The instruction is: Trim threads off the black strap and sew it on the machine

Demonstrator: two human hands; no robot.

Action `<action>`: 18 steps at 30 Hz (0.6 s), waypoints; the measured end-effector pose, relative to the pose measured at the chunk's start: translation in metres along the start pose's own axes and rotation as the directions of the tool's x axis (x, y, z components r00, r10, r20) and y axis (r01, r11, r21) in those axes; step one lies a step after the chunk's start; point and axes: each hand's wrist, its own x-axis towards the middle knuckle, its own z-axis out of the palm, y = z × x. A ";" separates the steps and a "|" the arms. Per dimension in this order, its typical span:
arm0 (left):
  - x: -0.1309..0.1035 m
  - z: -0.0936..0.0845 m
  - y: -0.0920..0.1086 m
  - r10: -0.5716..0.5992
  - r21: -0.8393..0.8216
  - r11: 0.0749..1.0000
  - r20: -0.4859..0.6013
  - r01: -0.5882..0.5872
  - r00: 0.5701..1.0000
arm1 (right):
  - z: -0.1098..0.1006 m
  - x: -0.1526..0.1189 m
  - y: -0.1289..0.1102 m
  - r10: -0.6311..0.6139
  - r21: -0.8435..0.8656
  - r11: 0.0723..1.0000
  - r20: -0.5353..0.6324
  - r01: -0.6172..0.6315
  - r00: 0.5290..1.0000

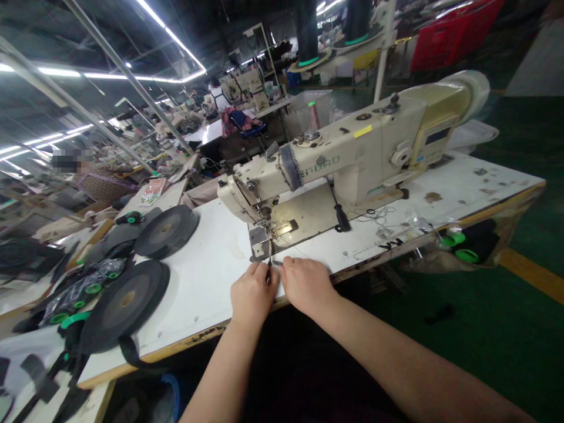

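A cream sewing machine [326,153] stands on the white table [185,270]. Just in front of its needle area, my left hand [254,291] is closed round a small dark piece, of which only a bit shows at the fingertips. Close beside it on the right, my right hand [307,283] is also closed, its fingertips pressed on a small dark bit too tiny to name. Both hands rest near the table's front edge, slightly apart. A metal presser foot [270,235] sits directly beyond the fingertips.
Two black tape rolls [127,302] lie on the left. A black-handled screwdriver [341,217] lies against the machine bed, with loose thread [379,216] to its right. Bagged green-ended spools [467,244] hang at the right front edge. A person [103,182] is at the far left.
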 end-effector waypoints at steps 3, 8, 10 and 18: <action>0.000 0.000 0.001 0.004 -0.003 1.000 -0.025 -0.004 1.000 | 0.001 0.002 -0.002 -0.009 -0.001 1.000 0.007 0.009 1.000; 0.001 -0.002 0.002 -0.017 -0.010 1.000 -0.020 0.017 1.000 | 0.001 0.001 -0.005 -0.022 -0.012 1.000 -0.030 0.022 0.999; 0.001 -0.002 0.002 -0.025 -0.009 1.000 -0.014 0.025 1.000 | 0.000 -0.001 -0.003 -0.021 -0.010 1.000 -0.043 0.021 0.999; 0.003 -0.001 0.002 -0.025 0.013 1.000 -0.013 0.025 1.000 | 0.001 0.001 -0.003 -0.013 0.009 1.000 -0.010 0.013 1.000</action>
